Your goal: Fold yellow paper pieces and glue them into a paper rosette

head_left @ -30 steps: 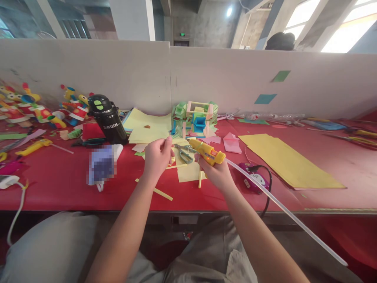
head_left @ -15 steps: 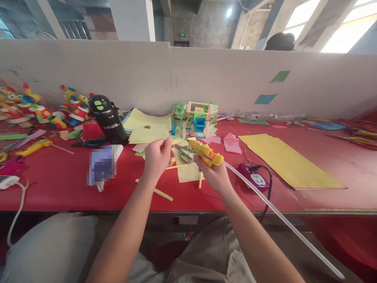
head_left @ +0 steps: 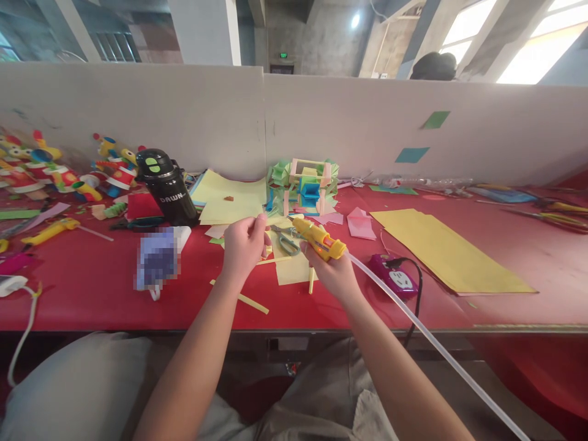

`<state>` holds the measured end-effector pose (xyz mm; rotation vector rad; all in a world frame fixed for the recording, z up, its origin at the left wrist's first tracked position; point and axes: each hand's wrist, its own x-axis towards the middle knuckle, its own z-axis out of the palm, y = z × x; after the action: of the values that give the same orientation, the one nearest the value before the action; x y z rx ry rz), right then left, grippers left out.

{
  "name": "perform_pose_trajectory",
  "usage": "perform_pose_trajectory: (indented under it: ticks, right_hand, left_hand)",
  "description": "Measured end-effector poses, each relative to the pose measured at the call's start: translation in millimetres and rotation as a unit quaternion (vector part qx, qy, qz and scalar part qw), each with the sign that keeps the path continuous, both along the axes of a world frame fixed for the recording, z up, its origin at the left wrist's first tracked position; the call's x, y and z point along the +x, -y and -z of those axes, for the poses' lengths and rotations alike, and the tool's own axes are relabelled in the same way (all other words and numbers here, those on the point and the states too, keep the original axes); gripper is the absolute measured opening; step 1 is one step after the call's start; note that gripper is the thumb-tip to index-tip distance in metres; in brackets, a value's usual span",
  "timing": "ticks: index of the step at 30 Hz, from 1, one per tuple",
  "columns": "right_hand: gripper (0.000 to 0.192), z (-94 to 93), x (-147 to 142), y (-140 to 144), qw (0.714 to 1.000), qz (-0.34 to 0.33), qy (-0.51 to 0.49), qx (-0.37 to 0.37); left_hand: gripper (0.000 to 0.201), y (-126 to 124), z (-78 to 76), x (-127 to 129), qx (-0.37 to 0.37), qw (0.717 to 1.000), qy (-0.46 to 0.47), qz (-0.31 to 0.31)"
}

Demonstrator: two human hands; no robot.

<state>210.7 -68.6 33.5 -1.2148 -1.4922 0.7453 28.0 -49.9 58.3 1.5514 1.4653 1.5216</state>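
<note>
The glue gun [head_left: 319, 239] looks like glossy yellow plastic, and the glue stick [head_left: 427, 343] trailing from it is smooth, translucent and waxy. The table [head_left: 92, 282] has a matt red covering. The yellow sheets [head_left: 448, 251] are matt paper. The black bottle [head_left: 166, 187] is shiny plastic, and the scissors [head_left: 287, 239] show bare metal blades.

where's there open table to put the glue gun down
Bare red table lies between the blurred packet and the front edge, and another patch right of the yellow sheet. Around the scissors and paper model it is crowded.
</note>
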Motion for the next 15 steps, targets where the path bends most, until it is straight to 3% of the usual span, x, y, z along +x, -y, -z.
perform_pose_trajectory:
  ticks: [9,15]
  right_hand:
    - [0.041,5.5,40,-26,0.996,0.085,0.022,-0.02]
    - [0.042,15.0,70,-68,0.984,0.143,0.097,-0.051]
  left_hand:
    - [0.043,-1,-3.5,-5,0.015,1.0,0.0,-0.002]
    - [0.041,0,-8.8,-12,0.039,0.999,0.008,-0.019]
